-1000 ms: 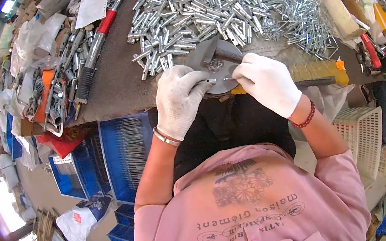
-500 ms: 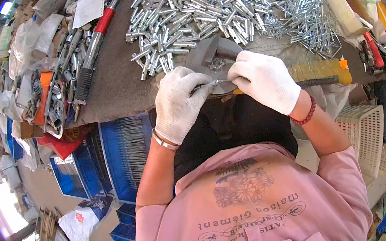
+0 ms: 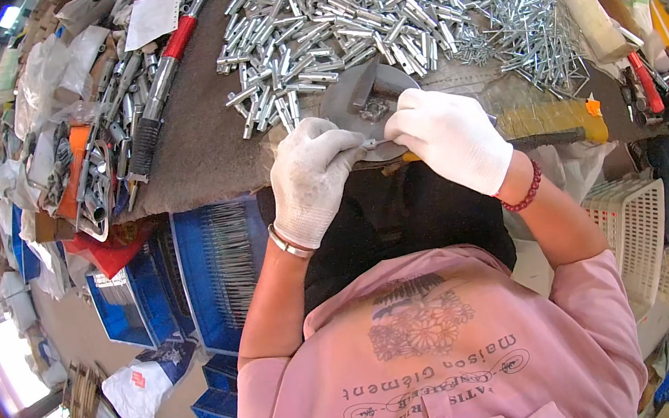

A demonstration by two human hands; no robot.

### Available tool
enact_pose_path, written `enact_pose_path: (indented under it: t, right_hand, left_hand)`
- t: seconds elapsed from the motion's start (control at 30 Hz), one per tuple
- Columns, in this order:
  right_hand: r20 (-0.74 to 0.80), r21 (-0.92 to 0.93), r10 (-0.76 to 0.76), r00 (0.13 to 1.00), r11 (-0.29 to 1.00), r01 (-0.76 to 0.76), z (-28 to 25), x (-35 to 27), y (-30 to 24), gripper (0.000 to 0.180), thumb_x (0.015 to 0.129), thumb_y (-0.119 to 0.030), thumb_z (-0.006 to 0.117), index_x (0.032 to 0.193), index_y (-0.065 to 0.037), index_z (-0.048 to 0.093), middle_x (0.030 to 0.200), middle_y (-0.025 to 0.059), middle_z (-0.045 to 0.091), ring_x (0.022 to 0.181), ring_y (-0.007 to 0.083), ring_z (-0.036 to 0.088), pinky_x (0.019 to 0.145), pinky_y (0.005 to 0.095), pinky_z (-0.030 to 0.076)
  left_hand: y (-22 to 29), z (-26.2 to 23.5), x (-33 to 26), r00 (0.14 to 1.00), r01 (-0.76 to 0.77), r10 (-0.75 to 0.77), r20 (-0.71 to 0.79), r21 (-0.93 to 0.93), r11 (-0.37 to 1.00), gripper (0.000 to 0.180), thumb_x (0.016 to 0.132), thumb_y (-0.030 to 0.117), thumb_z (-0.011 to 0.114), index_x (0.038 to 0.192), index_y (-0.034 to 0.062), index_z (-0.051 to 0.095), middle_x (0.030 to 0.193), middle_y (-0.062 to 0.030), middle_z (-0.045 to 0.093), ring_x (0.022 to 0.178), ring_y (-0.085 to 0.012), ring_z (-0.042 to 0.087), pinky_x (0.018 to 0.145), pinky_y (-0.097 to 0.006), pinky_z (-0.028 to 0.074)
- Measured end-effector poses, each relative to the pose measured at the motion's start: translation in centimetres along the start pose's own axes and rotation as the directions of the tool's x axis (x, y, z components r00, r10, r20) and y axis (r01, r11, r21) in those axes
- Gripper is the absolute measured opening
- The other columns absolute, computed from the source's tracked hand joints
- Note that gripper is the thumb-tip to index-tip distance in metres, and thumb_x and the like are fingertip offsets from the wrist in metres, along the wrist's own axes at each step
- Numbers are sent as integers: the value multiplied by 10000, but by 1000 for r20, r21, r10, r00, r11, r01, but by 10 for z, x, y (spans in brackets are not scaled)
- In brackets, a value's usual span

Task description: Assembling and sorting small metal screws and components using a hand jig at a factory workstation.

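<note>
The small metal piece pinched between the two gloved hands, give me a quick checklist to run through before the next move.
1. Both hands gloved: ok, left hand and right hand wear white gloves.
2. Small metal piece held between the fingers of both hands: ok.
3. Piece lined up with the grey round metal fixture: cannot tell, the hands hide the contact.
4. Supply within reach: ok, pile of silver metal sleeves lies just behind the fixture.
5. Blue crate under the table edge: ok, at the person's left.

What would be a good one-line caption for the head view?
Two white-gloved hands, left hand and right hand, pinch a small metal part beside a pile of silver metal sleeves.
</note>
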State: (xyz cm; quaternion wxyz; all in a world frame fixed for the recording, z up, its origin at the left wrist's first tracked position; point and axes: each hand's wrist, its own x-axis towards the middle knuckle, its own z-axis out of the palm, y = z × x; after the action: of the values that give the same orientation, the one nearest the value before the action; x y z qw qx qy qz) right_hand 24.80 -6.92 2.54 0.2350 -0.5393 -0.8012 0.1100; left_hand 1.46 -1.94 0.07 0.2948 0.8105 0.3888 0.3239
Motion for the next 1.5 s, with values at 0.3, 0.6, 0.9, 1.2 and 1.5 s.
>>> enact_pose_path:
  t: [0.3,0.6,0.9,1.2,1.5]
  right_hand:
    - [-119,-57,22,993,998,-29,1,-11,-2,177,875,-130,752,1049,-158,756,961,66,640,920,278,689,780,395,574]
    - [-253,-345,131,959,914,-216,-41,-15,81,54,910,-139,724,901,-144,777,907,67,696,869,301,735,745,429,608]
    - [-187,-363,222,957,889,-277,-37,9,74,29,884,-96,710,908,-87,697,943,95,709,849,325,732,750,426,597]
    - [-253,290,47,966,956,30,12,11,-15,124,851,54,756,954,-10,728,1039,101,702,1021,296,684,914,371,548]
    - [-247,260,50,968,965,17,27,12,-19,77,838,14,761,901,-21,735,1027,108,704,1035,320,678,938,411,535]
  left_hand:
    - [3,0,0,984,-153,158,-80,66,986,150,792,34,843,917,99,789,892,-88,666,869,-305,681,768,-400,543]
    - [5,-2,-1,990,-126,130,-60,74,989,142,795,63,844,908,122,782,896,-75,665,878,-315,685,761,-418,545]
    - [-6,3,-3,976,-195,207,-70,147,970,209,781,53,839,952,153,771,940,-68,672,898,-318,689,763,-419,557]
    - [-6,4,-4,989,-127,133,-60,93,988,154,811,78,816,922,147,737,927,-51,655,895,-307,680,750,-423,548]
    - [-7,5,-5,993,-99,107,-58,115,988,119,817,83,798,896,138,728,940,-68,669,918,-323,688,773,-431,558]
